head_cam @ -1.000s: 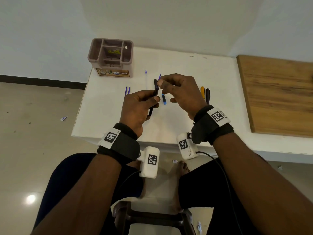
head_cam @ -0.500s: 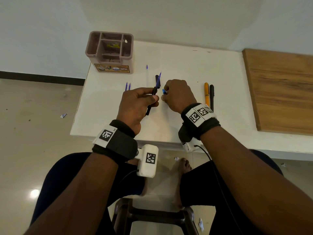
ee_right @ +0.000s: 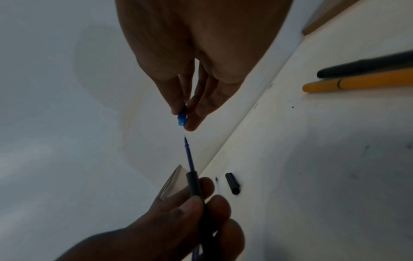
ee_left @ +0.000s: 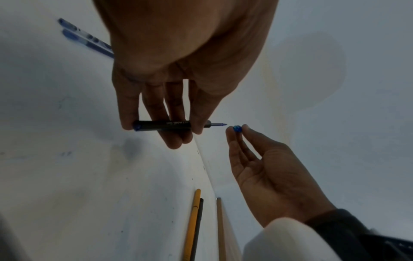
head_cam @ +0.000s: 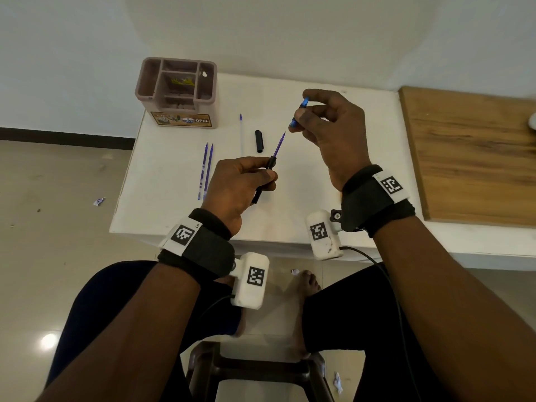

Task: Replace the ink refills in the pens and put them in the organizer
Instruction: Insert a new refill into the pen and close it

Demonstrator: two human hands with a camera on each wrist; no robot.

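- While gripped at mid-frame of the head view, slim black plastic pen barrel [head_cam: 265,181] held in curled fingers of left hand [head_cam: 237,190], blue ink refill [head_cam: 279,144] sticking out of its upper end toward the upper right.
- Up and right of that, right hand [head_cam: 330,132] raised, thumb and forefinger pinched together on small translucent blue pen tip piece [head_cam: 298,113], other fingers loosely curled.
- Just short of the refill point in the left wrist view, blue piece not touching.
- Flat on white tabletop [head_cam: 290,198]: black pen cap [head_cam: 259,141] just above the left hand, two loose blue refills [head_cam: 205,169] side by side at centre left, one clear thin refill [head_cam: 241,132] beside the cap.
- At upper left of the head view, mauve plastic compartmented organizer [head_cam: 177,91] on the table corner.
- In the right wrist view, upper right: yellow pen [ee_right: 357,83] and black pen [ee_right: 366,66] lying side by side.
- At right edge of the head view, wooden board [head_cam: 475,152].
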